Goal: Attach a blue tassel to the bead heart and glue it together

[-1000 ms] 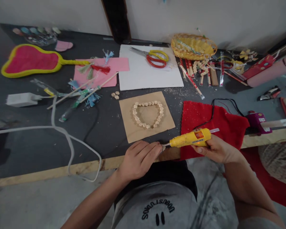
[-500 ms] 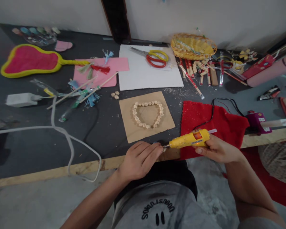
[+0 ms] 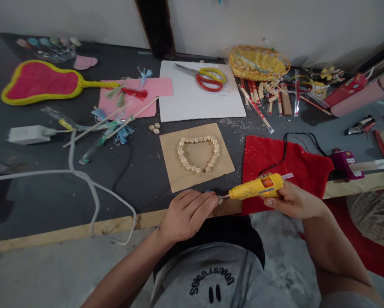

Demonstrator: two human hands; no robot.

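My right hand (image 3: 294, 199) grips a yellow hot glue gun (image 3: 256, 187), its nozzle pointing left and a clear glue stick poking out of its back end. At the nozzle tip, the fingertips of my left hand (image 3: 190, 211) pinch a small pale piece (image 3: 220, 199), mostly hidden by the fingers. Just beyond my hands lies a brown cardboard square (image 3: 175, 179). On it a loop of small beige flower-shaped pieces (image 3: 181, 156) forms a rough heart-like outline. A few loose beige pieces (image 3: 154, 128) rest at the square's upper left.
Red cloth (image 3: 275, 158) lies under the glue gun, crossed by a black cord. Behind are a white board (image 3: 192, 102) with scissors (image 3: 211, 79) and a yellow basket (image 3: 259, 64). At left, a white cable (image 3: 96, 201) loops over the table edge near a pink-and-yellow fan-shaped object (image 3: 47, 81).
The glue gun has shifted very slightly to the right and rolled a little in my right hand. My left hand stays nearly still, the pale piece still at the nozzle.
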